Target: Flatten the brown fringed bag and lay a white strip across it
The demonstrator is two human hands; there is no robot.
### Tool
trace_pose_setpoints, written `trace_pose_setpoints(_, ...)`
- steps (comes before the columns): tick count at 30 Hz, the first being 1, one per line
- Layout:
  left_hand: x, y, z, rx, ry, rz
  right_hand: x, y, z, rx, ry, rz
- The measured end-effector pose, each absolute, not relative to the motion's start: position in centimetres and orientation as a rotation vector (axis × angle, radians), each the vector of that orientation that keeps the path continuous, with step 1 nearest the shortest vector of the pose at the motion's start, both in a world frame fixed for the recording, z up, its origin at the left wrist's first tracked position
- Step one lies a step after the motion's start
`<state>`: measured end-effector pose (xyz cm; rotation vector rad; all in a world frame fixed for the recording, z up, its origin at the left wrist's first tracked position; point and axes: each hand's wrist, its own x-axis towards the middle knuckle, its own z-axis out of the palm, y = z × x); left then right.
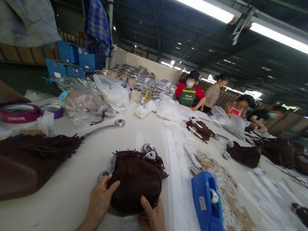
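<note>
A round brown suede pouch (135, 181) with fringe at its far edge lies on the white table (75, 195) in front of me. My left hand (100, 199) grips its near left side, thumb on top. My right hand (153, 217) holds its near right side, thumb pressed on the suede. A silver metal fitting (149, 152) and part of a strap stick out behind the pouch. Both hands are closed on the pouch.
A blue tape dispenser (208, 208) stands right of my hands beside white strips and tan tags. A large brown fringed piece (16, 160) lies left. Purple tape rolls (20, 113) and plastic bags sit further back. Several people work at the far right side of the table.
</note>
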<state>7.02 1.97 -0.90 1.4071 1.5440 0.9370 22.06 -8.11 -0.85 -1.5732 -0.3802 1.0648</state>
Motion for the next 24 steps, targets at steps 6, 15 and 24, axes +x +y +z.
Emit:
trace_pose_setpoints(6,7.4,2.0,0.0,1.455,1.572,0.962,21.4,-6.1,-0.5,-1.435,-0.387,1.023)
trace_pose_setpoints(15,6.6,2.4,-0.8,1.426,1.497,0.925,20.6,-5.8,-3.2,-1.169,-0.285,1.000)
trace_pose_setpoints(24,5.3,2.5,-2.2,1.412,1.317,0.813,23.9,-7.0,-1.8,-1.686,-0.605,0.967)
